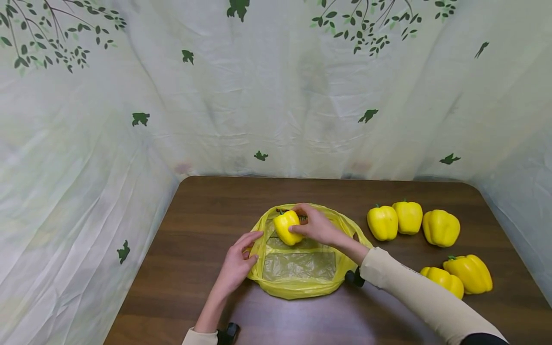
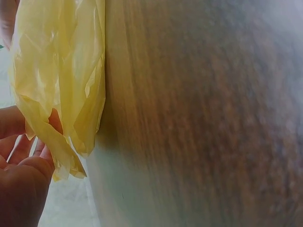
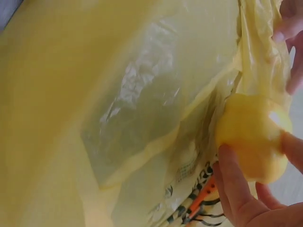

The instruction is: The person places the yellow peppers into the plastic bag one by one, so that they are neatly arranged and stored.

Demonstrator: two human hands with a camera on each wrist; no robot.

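A yellow bell pepper is in my right hand, over the open mouth of a yellow plastic bag. In the right wrist view the fingers and thumb grip the pepper from opposite sides, with the bag's see-through base and printed lettering behind it. My left hand holds the bag's left rim. Its fingers and thumb lie on either side of a plastic fold in the left wrist view.
To the right on the brown wooden table, three yellow peppers stand at the back. Nearer, two more lie together, one pepper partly behind my right sleeve. A leaf-patterned curtain hangs behind the table.
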